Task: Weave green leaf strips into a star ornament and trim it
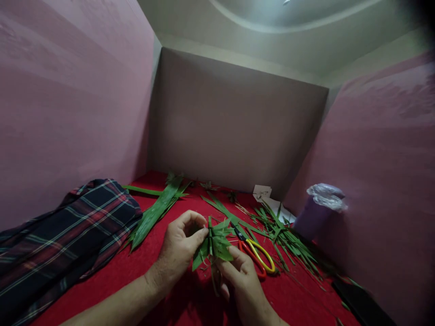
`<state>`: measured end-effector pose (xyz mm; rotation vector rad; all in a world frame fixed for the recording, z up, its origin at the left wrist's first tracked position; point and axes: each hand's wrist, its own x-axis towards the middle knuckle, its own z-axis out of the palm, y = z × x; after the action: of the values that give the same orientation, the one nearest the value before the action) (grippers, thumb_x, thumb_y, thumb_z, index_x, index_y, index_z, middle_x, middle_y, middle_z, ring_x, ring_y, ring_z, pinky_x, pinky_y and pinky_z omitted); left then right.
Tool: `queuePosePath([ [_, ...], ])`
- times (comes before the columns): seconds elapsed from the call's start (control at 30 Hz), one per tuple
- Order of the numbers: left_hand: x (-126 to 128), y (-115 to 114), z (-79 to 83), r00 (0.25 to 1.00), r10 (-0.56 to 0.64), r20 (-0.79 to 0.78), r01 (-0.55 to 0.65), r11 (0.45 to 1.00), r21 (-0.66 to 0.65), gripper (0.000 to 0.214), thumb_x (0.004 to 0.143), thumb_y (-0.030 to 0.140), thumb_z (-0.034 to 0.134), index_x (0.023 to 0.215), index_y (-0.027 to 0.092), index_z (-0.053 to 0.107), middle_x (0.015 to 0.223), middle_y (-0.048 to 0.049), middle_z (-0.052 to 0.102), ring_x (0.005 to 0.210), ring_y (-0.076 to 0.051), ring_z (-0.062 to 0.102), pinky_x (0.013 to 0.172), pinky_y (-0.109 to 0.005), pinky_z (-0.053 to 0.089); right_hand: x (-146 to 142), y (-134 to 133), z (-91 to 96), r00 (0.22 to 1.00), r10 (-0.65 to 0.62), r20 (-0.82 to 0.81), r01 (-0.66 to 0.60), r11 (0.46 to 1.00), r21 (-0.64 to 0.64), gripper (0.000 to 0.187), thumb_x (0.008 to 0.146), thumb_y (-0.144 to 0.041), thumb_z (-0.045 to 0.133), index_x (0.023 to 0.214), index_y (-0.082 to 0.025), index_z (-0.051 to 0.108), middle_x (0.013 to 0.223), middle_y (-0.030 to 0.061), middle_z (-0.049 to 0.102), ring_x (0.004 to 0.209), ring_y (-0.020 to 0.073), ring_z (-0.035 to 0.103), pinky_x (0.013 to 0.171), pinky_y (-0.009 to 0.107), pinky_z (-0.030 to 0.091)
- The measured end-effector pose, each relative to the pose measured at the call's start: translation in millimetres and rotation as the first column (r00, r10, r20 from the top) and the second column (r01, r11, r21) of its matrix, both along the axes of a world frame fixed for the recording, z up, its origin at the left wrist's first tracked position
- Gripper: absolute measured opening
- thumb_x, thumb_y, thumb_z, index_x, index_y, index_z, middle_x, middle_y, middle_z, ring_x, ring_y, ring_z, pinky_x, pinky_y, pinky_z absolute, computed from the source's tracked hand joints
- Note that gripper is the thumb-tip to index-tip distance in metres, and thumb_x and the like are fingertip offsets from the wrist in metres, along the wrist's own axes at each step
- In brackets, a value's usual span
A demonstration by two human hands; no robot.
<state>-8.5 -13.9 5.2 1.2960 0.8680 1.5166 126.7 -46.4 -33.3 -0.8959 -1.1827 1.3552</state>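
Between my hands is a small woven leaf figure (220,240), made of green leaf strips fanned out from a narrow central stem. My left hand (183,237) pinches its upper left side between thumb and forefinger. From below right, my right hand (239,274) grips the lower edge with thumb and fingers. A thin strip hangs down from the figure beside the right thumb. Just beyond my right hand lies a pair of scissors (254,253) with one red and one yellow handle, its dark blades pointing away over green strips.
Long broad leaves (156,213) lie left on the red cloth (136,271). A heap of cut leaf strips (288,235) spreads to the right, near white paper (262,192). A purple roll in clear plastic (319,208) stands by the right wall. A plaid garment (74,231) covers the left side.
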Motion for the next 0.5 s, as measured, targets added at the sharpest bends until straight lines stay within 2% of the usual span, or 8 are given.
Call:
queuePosePath([
  [0.5, 0.2, -3.1, -1.5, 0.999, -0.006, -0.036, 0.007, 1.000, 0.027, 0.010, 0.066, 0.019, 0.064, 0.070, 0.017, 0.054, 0.063, 0.0022, 0.055, 0.059, -0.012, 0.051, 0.055, -0.023, 0.043, -0.4, 1.3, -0.4, 1.000, -0.003, 0.011, 0.003, 1.000, 0.004, 0.037, 0.066, -0.048, 0.070, 0.070, -0.015, 0.055, 0.047, -0.0083, 0.041, 0.033, 0.0018, 0.027, 0.033, 0.015, 0.023],
])
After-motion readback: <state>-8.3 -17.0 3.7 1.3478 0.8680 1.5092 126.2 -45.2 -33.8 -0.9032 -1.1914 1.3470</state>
